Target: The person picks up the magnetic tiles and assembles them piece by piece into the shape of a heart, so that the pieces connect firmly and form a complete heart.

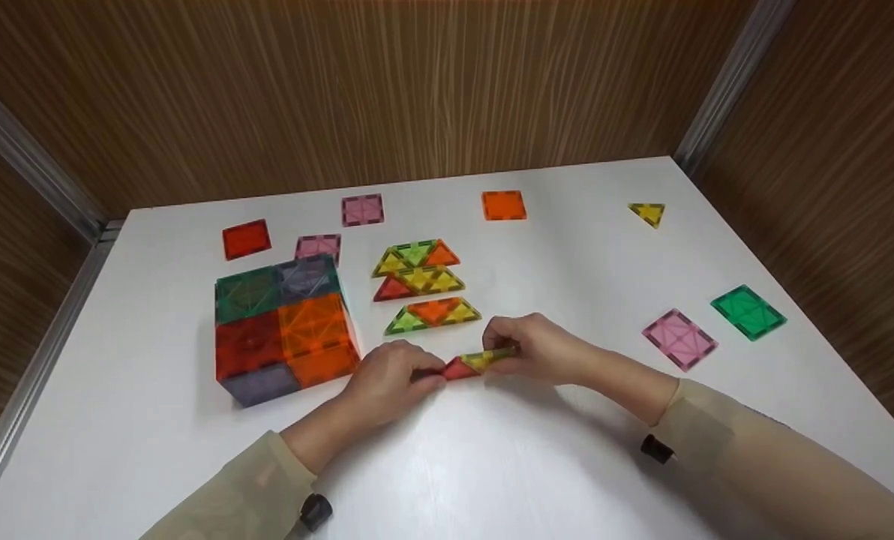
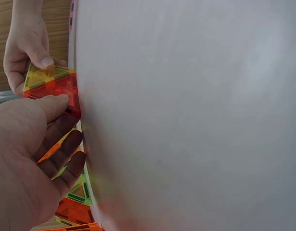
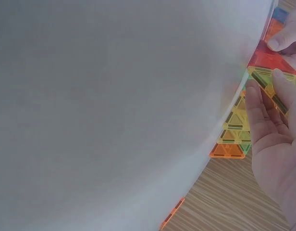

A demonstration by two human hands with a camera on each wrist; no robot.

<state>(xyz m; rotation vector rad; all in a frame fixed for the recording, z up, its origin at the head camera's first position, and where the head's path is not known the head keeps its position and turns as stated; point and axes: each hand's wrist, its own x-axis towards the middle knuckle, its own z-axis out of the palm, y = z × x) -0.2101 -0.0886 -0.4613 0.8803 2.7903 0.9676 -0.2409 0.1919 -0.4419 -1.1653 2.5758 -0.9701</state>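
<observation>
My left hand [image 1: 391, 379] pinches a red triangular magnetic tile [image 1: 460, 368] between thumb and fingers, low over the white table. At the other end, my right hand [image 1: 541, 349] pinches a yellow triangular tile [image 2: 35, 77]. Another yellow triangle [image 1: 478, 361] shows between the hands, edge to edge with the red one. Just behind them lies a strip of green, orange and yellow triangles [image 1: 436, 311]. Two similar strips farther back touch each other, one with a red end [image 1: 393, 286], one with a green middle [image 1: 415, 252]. Fingers partly hide the held tiles.
A large block of coloured square tiles [image 1: 248, 349] stands close to the left hand. Loose squares lie around: red [image 1: 246, 239], pink [image 1: 362, 210], orange [image 1: 504, 205], green [image 1: 748, 311]. One yellow triangle [image 1: 648, 213] is at the back right. Wood-grain walls [image 1: 417, 90] enclose the table.
</observation>
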